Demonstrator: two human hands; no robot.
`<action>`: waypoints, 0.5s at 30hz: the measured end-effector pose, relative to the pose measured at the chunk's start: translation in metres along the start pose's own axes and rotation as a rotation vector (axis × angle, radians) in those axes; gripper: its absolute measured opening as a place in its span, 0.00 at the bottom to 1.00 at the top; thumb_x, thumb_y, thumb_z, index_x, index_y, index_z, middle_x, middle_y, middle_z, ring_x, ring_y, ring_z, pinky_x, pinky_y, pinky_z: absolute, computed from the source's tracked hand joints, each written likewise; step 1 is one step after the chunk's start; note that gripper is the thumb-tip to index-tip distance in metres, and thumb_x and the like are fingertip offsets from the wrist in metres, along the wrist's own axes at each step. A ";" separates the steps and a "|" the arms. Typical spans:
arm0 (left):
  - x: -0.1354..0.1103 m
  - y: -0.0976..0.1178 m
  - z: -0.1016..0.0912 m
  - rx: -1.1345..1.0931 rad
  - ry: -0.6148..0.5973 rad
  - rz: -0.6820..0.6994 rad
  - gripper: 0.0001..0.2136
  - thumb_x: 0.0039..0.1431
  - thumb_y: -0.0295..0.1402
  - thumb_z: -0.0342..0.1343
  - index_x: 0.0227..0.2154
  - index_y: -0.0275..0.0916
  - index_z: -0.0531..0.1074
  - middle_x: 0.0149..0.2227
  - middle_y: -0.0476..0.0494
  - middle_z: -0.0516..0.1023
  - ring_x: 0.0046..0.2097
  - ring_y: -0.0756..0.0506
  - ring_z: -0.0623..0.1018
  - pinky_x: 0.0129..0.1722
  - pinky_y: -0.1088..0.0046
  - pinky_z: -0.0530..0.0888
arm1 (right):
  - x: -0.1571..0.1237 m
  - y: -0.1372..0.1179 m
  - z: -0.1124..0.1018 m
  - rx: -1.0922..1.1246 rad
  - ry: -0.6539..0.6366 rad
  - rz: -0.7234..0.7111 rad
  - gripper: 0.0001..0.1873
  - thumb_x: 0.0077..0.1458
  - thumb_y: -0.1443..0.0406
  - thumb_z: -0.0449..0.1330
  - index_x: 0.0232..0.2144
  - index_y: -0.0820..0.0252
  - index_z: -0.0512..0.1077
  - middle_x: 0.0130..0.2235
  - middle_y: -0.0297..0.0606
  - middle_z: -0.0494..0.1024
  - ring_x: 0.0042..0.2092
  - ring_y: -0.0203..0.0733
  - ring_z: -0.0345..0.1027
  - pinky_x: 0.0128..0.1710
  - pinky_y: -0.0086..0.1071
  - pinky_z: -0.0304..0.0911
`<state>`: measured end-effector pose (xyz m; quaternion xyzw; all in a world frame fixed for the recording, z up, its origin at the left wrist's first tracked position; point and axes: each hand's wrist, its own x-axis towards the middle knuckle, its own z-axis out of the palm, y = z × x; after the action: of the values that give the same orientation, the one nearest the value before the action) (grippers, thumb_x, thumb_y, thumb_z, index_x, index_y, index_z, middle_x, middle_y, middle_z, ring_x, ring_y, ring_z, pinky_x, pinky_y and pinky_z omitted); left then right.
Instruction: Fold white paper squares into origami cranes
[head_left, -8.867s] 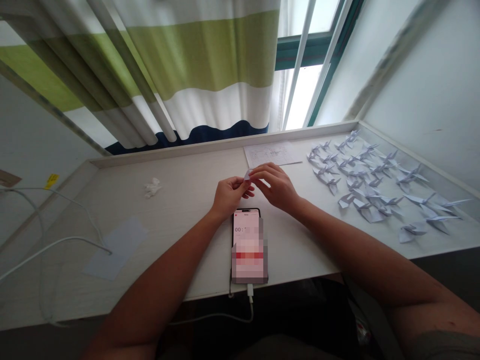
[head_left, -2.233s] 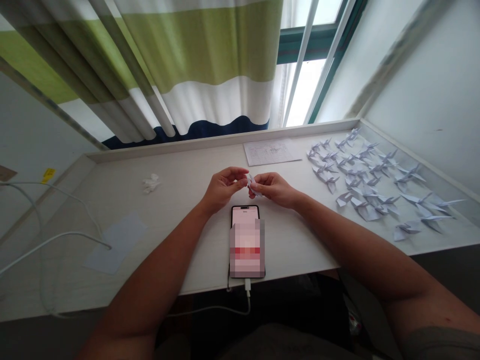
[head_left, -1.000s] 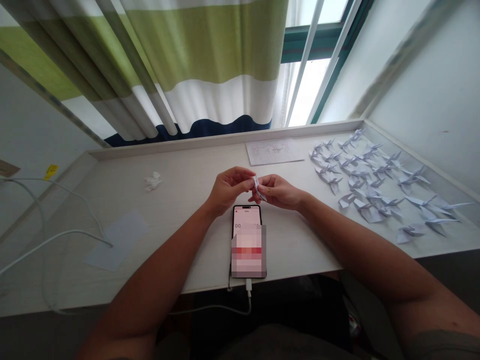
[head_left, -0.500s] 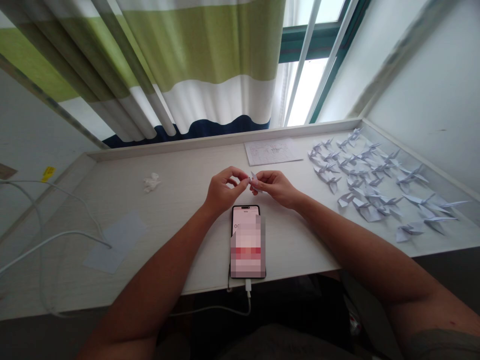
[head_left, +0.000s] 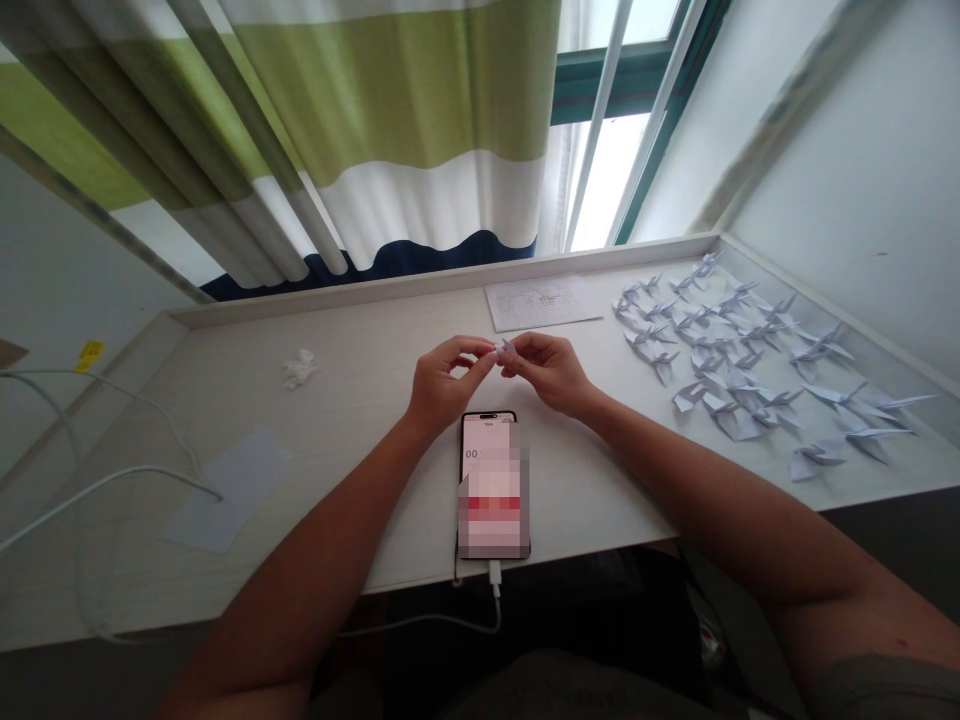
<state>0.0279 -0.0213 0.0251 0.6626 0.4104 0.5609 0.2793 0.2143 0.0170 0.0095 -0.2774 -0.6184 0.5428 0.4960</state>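
Observation:
Between my two hands is a small piece of folded white paper [head_left: 504, 350], partly hidden by fingers. My left hand [head_left: 448, 377] pinches its left side with thumb and forefinger. My right hand [head_left: 553, 368] is closed on its right side, the fingertips of both hands nearly meeting. A phone [head_left: 491, 485] with a pink screen lies on the desk just below the hands, a white cable plugged into its lower end. Many folded paper cranes [head_left: 724, 335] stand in a cluster to the right of my right hand.
A printed sheet [head_left: 544, 303] lies beyond my hands near the desk's back rim. To the left are a crumpled white tissue [head_left: 299, 369], a flat white paper [head_left: 229, 488] and white cables [head_left: 135, 470]. A striped curtain [head_left: 420, 90] hangs behind the white desk [head_left: 360, 360].
The folded paper has turned between my fingertips, and its upright point now shows lower. Both hands stay in nearly the same place. The whole view has shifted slightly.

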 end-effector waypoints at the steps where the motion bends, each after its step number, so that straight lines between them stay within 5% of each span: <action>1: 0.000 0.000 0.000 -0.013 0.000 -0.002 0.06 0.61 0.37 0.69 0.36 0.41 0.84 0.43 0.41 0.88 0.45 0.43 0.85 0.41 0.67 0.80 | 0.000 0.000 0.000 -0.001 0.003 -0.002 0.23 0.50 0.46 0.77 0.31 0.57 0.79 0.30 0.34 0.81 0.33 0.37 0.74 0.36 0.34 0.73; 15: 0.003 -0.004 0.003 -0.217 0.048 -0.098 0.11 0.53 0.35 0.75 0.33 0.39 0.78 0.35 0.45 0.85 0.37 0.46 0.84 0.39 0.67 0.81 | -0.001 0.002 -0.001 -0.006 -0.018 -0.002 0.23 0.50 0.46 0.77 0.31 0.57 0.79 0.31 0.35 0.81 0.34 0.38 0.74 0.37 0.35 0.73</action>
<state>0.0304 -0.0164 0.0225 0.5941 0.3859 0.6031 0.3666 0.2148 0.0172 0.0077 -0.2733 -0.6250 0.5428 0.4900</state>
